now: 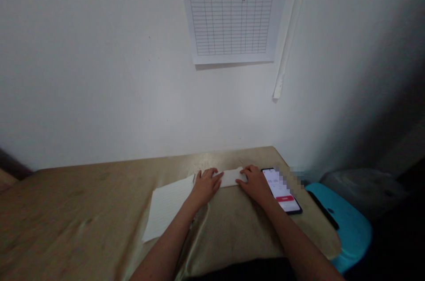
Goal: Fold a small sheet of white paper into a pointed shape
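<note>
A narrow piece of white paper (230, 178), seemingly folded, lies across the table between my two hands. My left hand (206, 187) grips its left end, thumb and fingers pinched at the edge. At the opposite end my right hand (255, 183) does the same, with thumb low and fingers along the top. Part of each paper end is hidden under the fingers. Left of my left forearm rests a sheet of lined paper (168, 208), partly covered by that arm. Close beside my right hand is a phone (282, 190) with its screen lit.
The table (83, 210) has a brownish, wrinkled cover and stands against a white wall (99, 72). A printed table sheet (232, 24) is fixed to the wall, left of a white cable strip (287, 50). A blue plastic object (348, 223) stands off the right edge.
</note>
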The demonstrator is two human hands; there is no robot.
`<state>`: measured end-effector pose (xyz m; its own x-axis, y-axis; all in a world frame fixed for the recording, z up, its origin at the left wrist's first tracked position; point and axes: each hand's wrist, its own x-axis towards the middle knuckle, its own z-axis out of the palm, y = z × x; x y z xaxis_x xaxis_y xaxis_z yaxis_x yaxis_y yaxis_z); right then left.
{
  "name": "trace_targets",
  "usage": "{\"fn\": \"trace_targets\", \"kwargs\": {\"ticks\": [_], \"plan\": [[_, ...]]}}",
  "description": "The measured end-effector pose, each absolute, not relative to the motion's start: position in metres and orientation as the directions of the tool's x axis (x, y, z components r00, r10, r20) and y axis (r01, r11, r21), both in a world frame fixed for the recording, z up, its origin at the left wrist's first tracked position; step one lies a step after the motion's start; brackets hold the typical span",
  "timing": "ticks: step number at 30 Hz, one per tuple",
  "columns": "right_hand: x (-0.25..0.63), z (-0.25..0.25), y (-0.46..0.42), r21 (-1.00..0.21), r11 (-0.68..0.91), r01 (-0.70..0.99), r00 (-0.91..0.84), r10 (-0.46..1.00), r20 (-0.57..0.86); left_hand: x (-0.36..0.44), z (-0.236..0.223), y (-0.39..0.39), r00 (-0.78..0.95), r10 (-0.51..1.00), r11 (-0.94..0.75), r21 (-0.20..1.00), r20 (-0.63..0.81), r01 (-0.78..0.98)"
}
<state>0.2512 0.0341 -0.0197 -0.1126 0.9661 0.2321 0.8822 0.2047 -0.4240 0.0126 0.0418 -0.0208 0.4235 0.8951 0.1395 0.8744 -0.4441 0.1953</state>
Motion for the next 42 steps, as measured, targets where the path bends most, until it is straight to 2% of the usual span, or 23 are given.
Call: {"fn": "trace_targets", "kwargs": {"ticks": [8, 14, 24, 36, 42], "plan": [[0.246, -0.023, 0.031, -0.435, 0.329, 0.838, -0.242, 0.939, 0.244, 0.016, -0.020, 0.040, 0.410, 0.899, -0.433, 0.179, 0.150, 0.883], [0.240, -0.021, 0.028, -0.446, 0.299, 0.844, -0.227, 0.951, 0.209, 0.029, -0.019, 0.036, 0.308, 0.937, -0.340, 0.227, 0.163, 0.913], [0.237, -0.026, 0.031, -0.484, 0.256, 0.837, -0.179, 0.964, 0.199, 0.036, -0.025, 0.033, 0.241, 0.945, -0.291, 0.239, 0.220, 0.926], [0.236, -0.021, 0.033, -0.520, 0.212, 0.827, -0.155, 0.976, 0.152, 0.034, -0.020, 0.035, 0.172, 0.972, -0.213, 0.285, 0.162, 0.935], [0.242, -0.019, 0.032, -0.567, 0.235, 0.790, -0.184, 0.972, 0.146, 0.026, -0.022, 0.037, 0.200, 0.973, -0.225, 0.295, 0.114, 0.929]]}}
